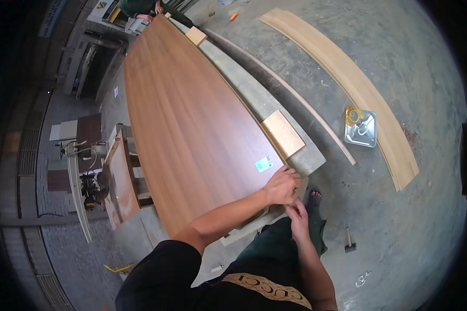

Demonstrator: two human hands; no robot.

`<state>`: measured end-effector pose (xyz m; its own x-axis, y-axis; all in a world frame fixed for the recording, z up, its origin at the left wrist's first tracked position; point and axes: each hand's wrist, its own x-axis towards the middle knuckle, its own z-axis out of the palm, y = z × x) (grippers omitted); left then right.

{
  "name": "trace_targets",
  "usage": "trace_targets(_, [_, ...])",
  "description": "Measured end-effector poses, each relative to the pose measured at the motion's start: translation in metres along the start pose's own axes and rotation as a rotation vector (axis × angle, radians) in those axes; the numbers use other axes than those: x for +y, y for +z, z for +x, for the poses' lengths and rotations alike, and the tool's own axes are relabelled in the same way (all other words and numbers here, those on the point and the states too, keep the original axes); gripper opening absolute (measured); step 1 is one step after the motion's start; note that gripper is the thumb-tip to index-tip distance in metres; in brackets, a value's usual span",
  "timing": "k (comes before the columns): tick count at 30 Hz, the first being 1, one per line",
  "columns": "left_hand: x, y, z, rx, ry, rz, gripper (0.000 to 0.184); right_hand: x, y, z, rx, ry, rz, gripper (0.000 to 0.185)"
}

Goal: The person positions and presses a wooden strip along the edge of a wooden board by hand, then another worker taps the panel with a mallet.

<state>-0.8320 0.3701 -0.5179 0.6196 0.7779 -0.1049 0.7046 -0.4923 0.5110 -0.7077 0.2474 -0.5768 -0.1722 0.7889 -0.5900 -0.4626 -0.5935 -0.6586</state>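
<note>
A long brown wood-grain panel [192, 114] lies flat, with a small bluish label [263, 164] near its close right corner. My left hand [282, 185] is at that corner, its fingers curled over the edge. Just below it, my right hand [298, 216] is closed with the fingertips pinched together close to the left hand. Whatever is between those fingertips is too small or hidden to make out. A thin strip [248, 115] runs along the panel's right edge. Beside it, a light wood block [284, 135] rests on a grey support board [311, 158].
Long pale boards [342, 78] lie on the floor at right, with a metal tray [360, 136] against them. A thin curved strip [296, 96] lies between. A mallet [349, 241] is near my feet. Another person's hand [159, 9] shows at the panel's far end.
</note>
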Motion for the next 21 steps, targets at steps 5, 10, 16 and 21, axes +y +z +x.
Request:
trace_targets(5, [0.000, -0.006, 0.004, -0.095, -0.020, 0.031, 0.022, -0.012, 0.016, 0.011, -0.038, -0.025, -0.068, 0.034])
trace_targets(10, [-0.003, -0.006, 0.011, -0.095, -0.014, 0.027, 0.024, 0.002, 0.008, 0.029, -0.070, -0.036, -0.212, 0.019])
trace_targets(16, [-0.010, 0.006, 0.007, -0.134, 0.004, 0.027, 0.022, 0.009, 0.017, 0.027, 0.066, -0.149, -0.338, 0.011])
trace_targets(21, [-0.007, -0.010, 0.016, -0.115, 0.068, -0.004, 0.030, -0.012, 0.033, 0.023, 0.197, -0.183, -0.352, 0.009])
